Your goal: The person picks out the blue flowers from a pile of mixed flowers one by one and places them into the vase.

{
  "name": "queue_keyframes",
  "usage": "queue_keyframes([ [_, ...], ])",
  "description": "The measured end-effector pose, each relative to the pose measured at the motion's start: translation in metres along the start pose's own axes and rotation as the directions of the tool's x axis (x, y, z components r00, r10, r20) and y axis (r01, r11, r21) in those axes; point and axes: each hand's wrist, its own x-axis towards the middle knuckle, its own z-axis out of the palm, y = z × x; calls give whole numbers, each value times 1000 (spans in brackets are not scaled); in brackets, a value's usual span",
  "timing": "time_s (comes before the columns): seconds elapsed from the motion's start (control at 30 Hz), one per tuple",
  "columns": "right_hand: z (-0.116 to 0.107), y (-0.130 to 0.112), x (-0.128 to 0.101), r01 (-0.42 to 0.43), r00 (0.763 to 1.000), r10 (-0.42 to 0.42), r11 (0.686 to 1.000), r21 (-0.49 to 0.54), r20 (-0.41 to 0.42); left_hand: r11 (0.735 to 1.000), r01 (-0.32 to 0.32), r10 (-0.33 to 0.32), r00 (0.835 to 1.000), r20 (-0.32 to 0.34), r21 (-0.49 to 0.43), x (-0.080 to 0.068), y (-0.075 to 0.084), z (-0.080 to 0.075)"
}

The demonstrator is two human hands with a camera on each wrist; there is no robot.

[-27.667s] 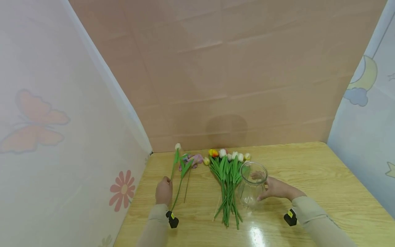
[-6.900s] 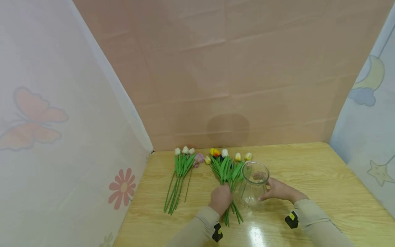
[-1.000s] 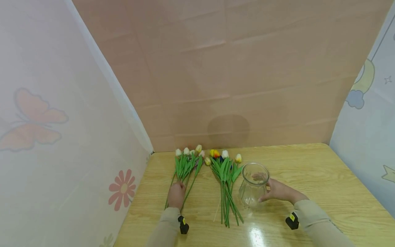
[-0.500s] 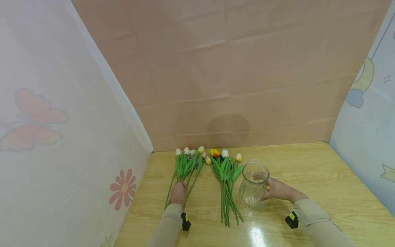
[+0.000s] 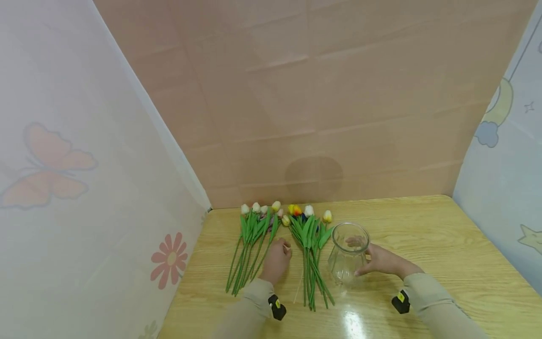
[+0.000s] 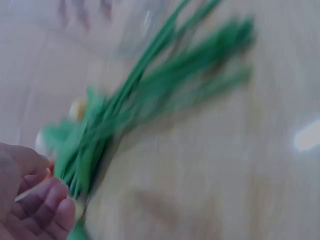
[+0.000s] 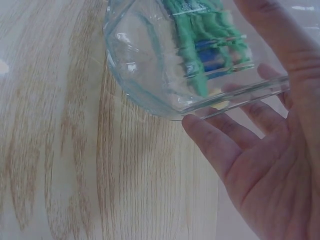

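Beside the glass vase (image 5: 348, 254), which the right hand (image 5: 381, 260) cups, five sorted tulips (image 5: 253, 240) lie furthest left. Between them and the vase, the empty, loosely curled left hand (image 5: 276, 260) nears the unsorted bunch (image 5: 310, 245); about four remain.

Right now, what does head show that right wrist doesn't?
Head only: the left hand between two tulip bunches, left bunch and right bunch, plus the table's full spread and the walls. Right wrist only: the palm and fingers against the vase's glass. Both: the right hand holding the vase.
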Motion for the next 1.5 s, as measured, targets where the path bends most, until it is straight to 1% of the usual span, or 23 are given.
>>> queue_keyframes([
  [0.07,1,-1,0,4,1000,-4,1000,0,0,998,-5,9,998,70,-55,-6,7,14],
  [0.13,2,-1,1,6,1000,-6,1000,-2,-4,997,-2,12,992,129,-71,-12,10,26],
  [0.17,2,-1,1,6,1000,-6,1000,-2,-7,997,1,10,989,148,-72,-14,10,31],
  [0.23,4,-2,2,4,1000,-4,1000,-4,-9,996,6,9,986,169,-89,-18,9,38],
  [0.3,5,-2,2,-3,1000,3,1000,-6,-10,992,12,9,986,168,-124,-19,6,43],
  [0.37,6,-2,2,-10,1000,10,1000,-4,-8,984,22,4,989,149,-176,-20,3,46],
  [0.5,5,-3,2,-14,1000,14,1000,-6,-4,954,64,-29,992,123,-292,-21,0,45],
  [0.53,5,-3,2,-13,1000,13,1000,-7,-4,949,68,-35,993,113,-307,-20,0,44],
  [0.63,4,-3,3,-10,1000,10,1000,-14,-3,922,99,-65,993,102,-375,-16,-1,40],
  [0.7,3,-3,3,-10,1000,10,1000,-18,-3,901,117,-85,992,93,-419,-14,0,35],
  [0.77,3,-3,3,-9,1000,9,1000,-21,-4,887,128,-108,992,71,-443,-12,3,30],
  [0.8,3,-3,3,-10,1000,10,1000,-21,-5,888,126,-117,992,49,-442,-11,4,26],
  [0.83,3,-3,3,-11,1000,10,1000,-22,-6,897,121,-122,992,24,-426,-11,6,23],
  [0.9,2,-3,3,-11,1000,11,1000,-24,-8,926,79,-106,993,-53,-370,-10,9,15],
  [0.93,2,-2,3,-10,1000,10,1000,-25,-9,934,63,-99,992,-83,-352,-10,10,10],
  [1.0,2,-2,2,-9,1000,9,1000,-24,-11,950,15,-64,987,-147,-311,-9,12,2],
  [1.07,2,-2,2,-7,1000,7,1000,-22,-13,951,-36,-30,978,-207,-307,-8,13,-6],
  [1.13,2,-2,1,-8,1000,8,1000,-19,-12,944,-69,-15,968,-252,-324,-7,14,-14],
  [1.23,2,-3,0,-14,1000,14,1000,-16,-12,936,-106,-13,943,-334,-336,-3,12,-22],
  [1.27,2,-3,0,-16,1000,16,1000,-13,-11,936,-113,-17,932,-362,-334,-1,10,-24],
  [1.37,2,-2,0,-17,1000,17,1000,-3,-10,923,-155,-23,891,-453,-351,5,2,-27],
  [1.43,2,-2,1,-16,1000,16,1000,6,-7,914,-176,-34,864,-501,-366,8,-4,-30],
  [1.5,2,-1,1,-15,1000,15,1000,7,-8,915,-187,-42,837,-545,-359,10,-11,-32],
])
